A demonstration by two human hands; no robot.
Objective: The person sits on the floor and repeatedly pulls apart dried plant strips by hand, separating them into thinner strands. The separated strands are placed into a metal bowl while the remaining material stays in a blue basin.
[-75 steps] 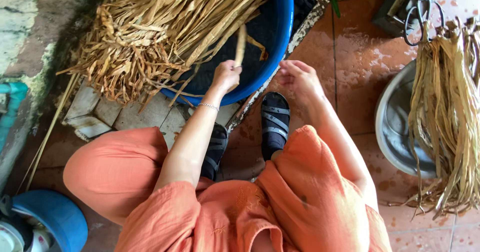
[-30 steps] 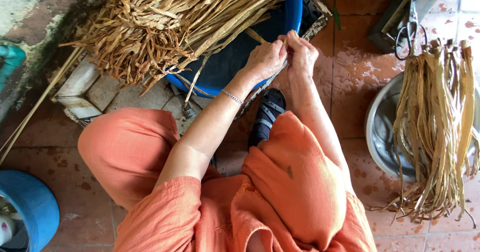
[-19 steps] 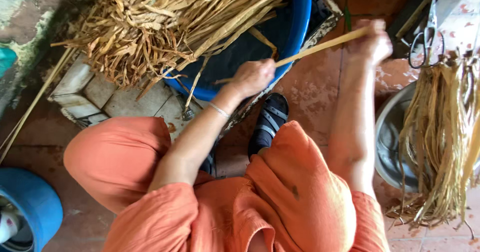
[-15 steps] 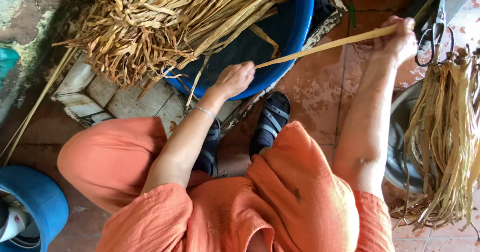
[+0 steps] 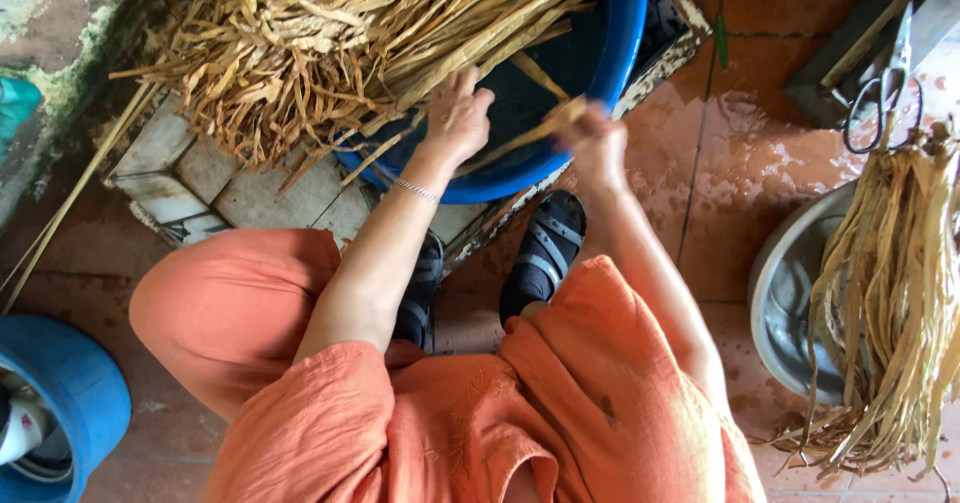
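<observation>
A: Sitting where, the dried strip [image 5: 520, 141]?
B: Lying over the blue tub [image 5: 625, 33], inside the near rim, spanning between both hands. Long axis running low-left to high-right, the frayed upper end pointing toward the right hand [image 5: 595, 143].

A: Fingers doing what?
B: Right hand clenching the strip's upper end, though blurred. Left hand [image 5: 458, 118] resting fingers-down on the strip's lower stretch, pressing rather than clearly gripping; unable to tell whether closed around it.

A: Edges nearby?
B: Tub rim curving just under both wrists. Heaped dried strips [image 5: 340, 43] crowding the tub's left and far side, spilling over the rim onto pale tiles [image 5: 230, 178]. Dark open patch of tub remaining only around the hands.

A: Room for moving?
B: Bare wet red floor [image 5: 720, 163] lying open to the right, between the tub and a grey metal basin [image 5: 785, 293]. Bundle of long strips [image 5: 890, 313] draping across that basin, scissors [image 5: 880, 113] hanging just above it. Black sandals [image 5: 545, 253] planted right below the tub. Blue bucket [image 5: 60, 393] sitting well apart at the lower left.
</observation>
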